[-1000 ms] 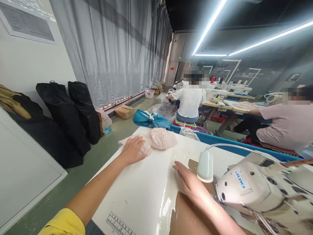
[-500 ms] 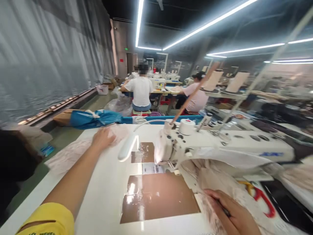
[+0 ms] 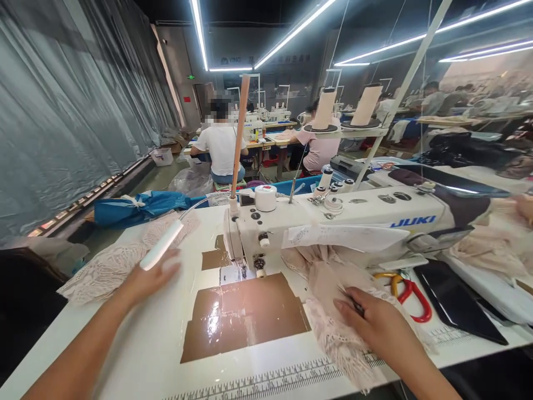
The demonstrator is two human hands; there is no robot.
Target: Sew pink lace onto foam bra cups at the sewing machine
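Note:
My left hand [image 3: 152, 278], slightly smeared by motion, has its fingers stretched out above the white table, under the sewing lamp [image 3: 162, 244]. Beside it lies a piece of pale pink lace fabric [image 3: 102, 272]. My right hand [image 3: 375, 316] is closed round a small dark tool [image 3: 357, 306] with a thin pointed tip; its exact kind is unclear. That hand rests over gathered pale pink fabric with lace [image 3: 333, 328], which runs under the arm of the white sewing machine [image 3: 333, 222]. Brown sheeting [image 3: 245, 316] covers the table before the needle.
Red-and-yellow-handled scissors [image 3: 416, 300] and a black flat device [image 3: 458, 300] lie to the right. A ruler strip [image 3: 258, 383] runs along the front edge. Thread cones [image 3: 327, 108] stand behind the machine. A blue bundle [image 3: 141, 208] lies beyond the table; co-workers sit further back.
My left hand has come back from the far lace fabric toward me and now has nothing in it. My right hand still holds the dark tool. The view has turned right.

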